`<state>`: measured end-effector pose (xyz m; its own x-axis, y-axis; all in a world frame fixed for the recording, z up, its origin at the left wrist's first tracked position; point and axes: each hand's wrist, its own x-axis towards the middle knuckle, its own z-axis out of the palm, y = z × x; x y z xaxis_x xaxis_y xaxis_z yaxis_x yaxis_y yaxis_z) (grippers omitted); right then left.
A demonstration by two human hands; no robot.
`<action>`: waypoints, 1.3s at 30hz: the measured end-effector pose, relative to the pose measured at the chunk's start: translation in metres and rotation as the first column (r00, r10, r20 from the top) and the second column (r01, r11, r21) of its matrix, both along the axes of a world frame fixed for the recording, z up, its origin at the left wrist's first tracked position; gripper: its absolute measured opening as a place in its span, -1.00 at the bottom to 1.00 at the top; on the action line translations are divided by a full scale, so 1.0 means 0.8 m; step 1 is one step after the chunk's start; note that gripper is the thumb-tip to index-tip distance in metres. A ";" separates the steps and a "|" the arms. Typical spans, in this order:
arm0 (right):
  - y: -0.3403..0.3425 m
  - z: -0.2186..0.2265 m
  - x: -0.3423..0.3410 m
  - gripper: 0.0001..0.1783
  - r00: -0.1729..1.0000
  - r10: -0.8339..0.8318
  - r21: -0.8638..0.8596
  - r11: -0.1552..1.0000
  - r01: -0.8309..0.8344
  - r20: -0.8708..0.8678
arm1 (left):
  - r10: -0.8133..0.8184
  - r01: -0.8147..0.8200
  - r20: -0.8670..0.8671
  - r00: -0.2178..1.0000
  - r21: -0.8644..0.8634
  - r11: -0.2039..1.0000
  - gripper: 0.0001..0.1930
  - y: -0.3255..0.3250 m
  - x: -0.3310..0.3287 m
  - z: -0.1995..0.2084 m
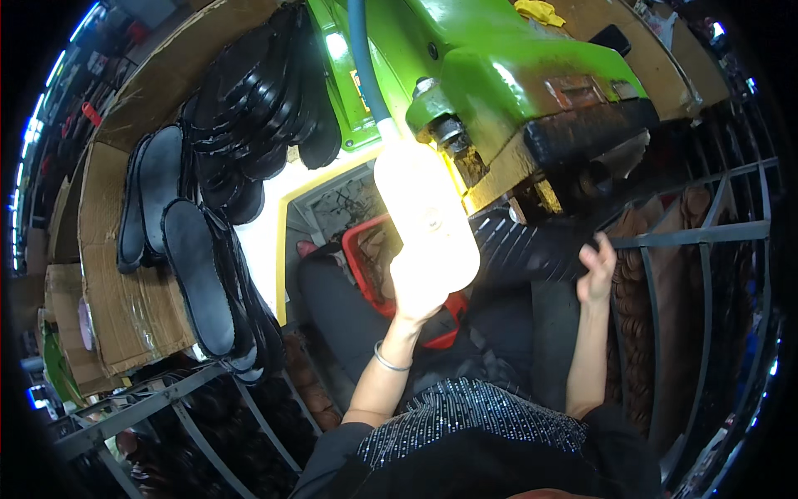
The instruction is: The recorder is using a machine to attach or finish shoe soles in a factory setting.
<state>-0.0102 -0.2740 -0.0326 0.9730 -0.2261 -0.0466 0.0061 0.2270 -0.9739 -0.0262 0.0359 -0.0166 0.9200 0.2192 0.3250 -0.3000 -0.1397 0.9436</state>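
A glaring white lamp (428,208) on a blue flexible stalk hangs in the middle, in front of a green machine (499,71). My left hand (416,291) is just below the lamp and is washed out by its light, so its fingers and anything in them cannot be made out. To the right, my right hand (597,270) is raised with its fingers apart, and nothing shows in it. Between the hands, under the machine head, lies a dark, blurred shape (532,249) with pale streaks; its kind is unclear.
Black shoe soles (199,279) are stacked on the left, by a cardboard box (133,320). A red basket (357,258) stands below the lamp. Metal racks flank me: the right one (706,235) holds brown pieces, the left one (158,407) dark ones.
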 end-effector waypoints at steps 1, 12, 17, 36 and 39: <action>0.008 0.019 0.021 -0.54 1.000 0.012 -0.014 1.000 -0.012 0.017 | -0.001 0.001 -0.003 1.000 0.002 1.000 -0.73 0.005 0.001 0.000; 0.079 0.071 0.114 -0.60 0.944 0.254 -0.112 0.965 -0.235 0.212 | -0.051 0.048 -0.058 0.997 -0.065 0.997 -0.73 0.067 0.001 0.028; 0.037 0.039 0.120 -0.54 0.943 0.277 -0.089 0.960 -0.265 0.186 | 0.099 -0.101 0.024 0.995 0.139 0.985 -0.82 0.041 -0.003 0.034; 0.027 0.072 0.121 -0.71 0.958 0.242 -0.046 0.970 -0.238 0.155 | 0.355 -0.369 0.145 0.924 0.084 0.926 -0.82 -0.013 0.009 0.019; 0.036 0.062 0.121 -0.66 0.944 0.297 -0.015 0.955 -0.298 0.146 | 0.329 -0.340 -0.084 0.940 -0.200 0.919 -0.77 -0.008 0.000 0.009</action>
<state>0.0864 -0.2453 0.0171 0.9923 0.0742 0.0991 0.0781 0.2467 -0.9660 -0.0262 0.0295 -0.0093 0.7944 0.5748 0.1962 -0.2238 -0.0233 0.9744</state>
